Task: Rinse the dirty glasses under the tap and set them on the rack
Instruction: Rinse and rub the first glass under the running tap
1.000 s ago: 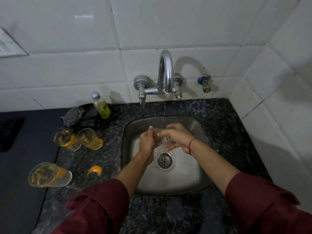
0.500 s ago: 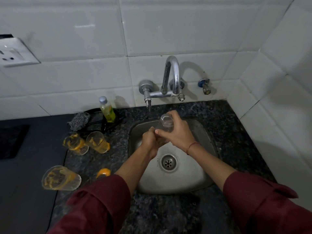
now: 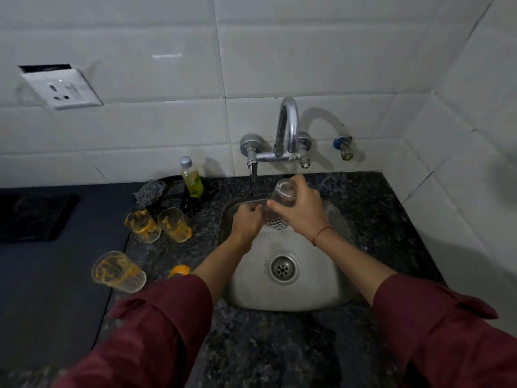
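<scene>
Nearest to us, at the bottom of the frame, both dark red sleeves (image 3: pixel 156 331) come in, and the forearms go up to the sink (image 3: pixel 307 298) in the centre. At lower left a first dirty glass (image 3: pixel 119 271) lies on its side on the counter (image 3: pixel 279 345), w/ an orange peel (image 3: pixel 179 271) just beside it.

Above the drain (image 3: pixel 283 268) the two hands meet. The right hand (image 3: pixel 305 212) takes the clear glass (image 3: pixel 282 203) from the right side. Its thumb is across the front and its fingers are curled round the back, i.e. clamped on the middle. The long axis of this glass runs approx. up-down in the frame, leaning a little to the upper right. The patterned end points down to the basin and the smooth round end points toward the tap (image 3: pixel 286 130). Which end is the mouth, we cannot tell.

The left hand (image 3: pixel 247 222) is just left of the patterned end, fingers curled together. If they pinch the glass or only touch it, we cannot tell. So the right hand is the carrying one, and we judge that the next move depends on its wrist. No rack is in view.

Further, at centre left, a second dirty glass (image 3: pixel 142 224) and a third dirty glass (image 3: pixel 174 224) stand side by side. Behind them is a soap bottle (image 3: pixel 191 177). If water runs from the tap, we cannot tell.
</scene>
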Available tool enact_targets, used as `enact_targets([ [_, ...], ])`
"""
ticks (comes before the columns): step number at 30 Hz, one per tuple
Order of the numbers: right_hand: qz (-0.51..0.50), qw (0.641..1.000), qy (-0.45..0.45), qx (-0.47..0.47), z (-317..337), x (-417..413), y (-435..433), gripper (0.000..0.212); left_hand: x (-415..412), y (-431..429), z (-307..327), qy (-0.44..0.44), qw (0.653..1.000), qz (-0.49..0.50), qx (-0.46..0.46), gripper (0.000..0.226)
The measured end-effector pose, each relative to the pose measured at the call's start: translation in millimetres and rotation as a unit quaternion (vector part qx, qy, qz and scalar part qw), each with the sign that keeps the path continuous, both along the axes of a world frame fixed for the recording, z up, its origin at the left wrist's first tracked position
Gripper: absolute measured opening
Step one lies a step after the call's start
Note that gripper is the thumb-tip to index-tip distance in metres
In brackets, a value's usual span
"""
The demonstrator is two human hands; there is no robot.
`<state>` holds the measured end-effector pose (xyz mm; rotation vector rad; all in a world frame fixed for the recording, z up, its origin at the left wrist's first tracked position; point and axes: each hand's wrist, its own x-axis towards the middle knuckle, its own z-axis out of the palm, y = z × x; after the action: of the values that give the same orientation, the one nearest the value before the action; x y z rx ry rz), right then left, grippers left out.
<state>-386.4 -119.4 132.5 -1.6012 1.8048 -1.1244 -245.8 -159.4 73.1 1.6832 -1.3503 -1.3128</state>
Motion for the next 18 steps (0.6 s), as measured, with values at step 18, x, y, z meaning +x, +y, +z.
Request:
enact_targets([
  [18, 0.034, 0.997, 0.053, -0.048, 5.2, -12.9, 20.3, 0.053, -7.6, 35.2, 22.3, -0.023, 0.998, 0.040, -0.044, 0.034],
])
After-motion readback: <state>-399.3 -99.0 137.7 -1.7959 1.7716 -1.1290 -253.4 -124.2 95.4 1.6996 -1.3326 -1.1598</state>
